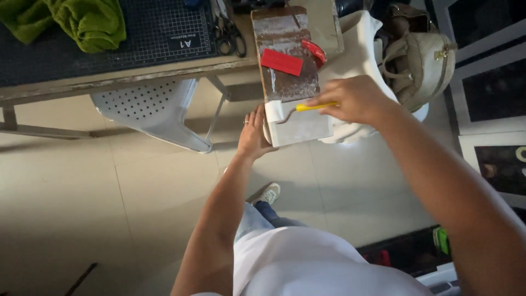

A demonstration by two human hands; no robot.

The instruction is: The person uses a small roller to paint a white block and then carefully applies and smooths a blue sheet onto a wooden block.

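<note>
Yellow plastic marks the handle of a small tool (315,106) that the right hand (353,100) grips with its fingers curled shut around it, the thin bent metal tip reaching left onto the near end of a long board (290,77). That board juts out over the edge of a worktable (109,79) toward the person, its near part pale and whitish, its farther part brownish and mottled. The tip touches the pale part close to where the two tones meet, so the grip looks suited to scraping or picking at the surface.

At the board's near left corner sits the left hand (253,134), fingers spread partly open and pressed against the edge and underside; it appears to be steadying the overhanging end so the board does not tip or slide. Whether those fingers wrap fully beneath is hidden.

On the board's brownish part lies a flat red rectangular piece (281,62), and just beside it at the right edge shows a curved red object (315,52). Farther back on the table are a dark gridded cutting mat (159,27), a pair of scissors (230,33) and green cloth (82,22). A white perforated plastic chair (148,109) stands under the table, and a woven beige bag (419,63) rests to the right.
</note>
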